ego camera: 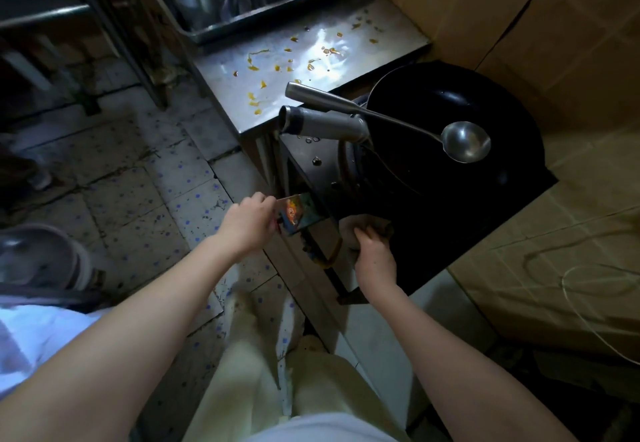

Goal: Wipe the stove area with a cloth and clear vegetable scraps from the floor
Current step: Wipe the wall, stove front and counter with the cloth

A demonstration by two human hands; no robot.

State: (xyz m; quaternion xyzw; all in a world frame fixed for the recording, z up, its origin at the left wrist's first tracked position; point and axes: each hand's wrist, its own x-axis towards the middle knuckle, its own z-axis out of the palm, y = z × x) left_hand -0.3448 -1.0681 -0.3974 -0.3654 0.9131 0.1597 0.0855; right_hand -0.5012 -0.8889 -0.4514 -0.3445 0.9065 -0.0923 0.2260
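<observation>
Since the cloth (382, 226) is bunched under the right hand (375, 261) on the stove (485, 233) top's near corner, just in front of the wok (450, 109), wiping seems to be under way there. The fingers curl down over the cloth and grip it, probably to press it hard onto the dark surface. Just to the wok's near left, the left hand (247, 225) pinches the edge of a stained metal piece (294, 214) at the stove's front. Perhaps it is being steadied or held aside for the cloth, though I cannot tell what the piece is. A ladle (465, 142) rests across the wok, bowl inside and handle jutting out to the left. Beyond the wok on that side, a steel counter (221, 71) carries scattered orange scraps (254, 68), apparently not yet wiped. Left of the wok lies the speckled tile floor (156, 182); any vegetable scraps there are too dim to pick out.
</observation>
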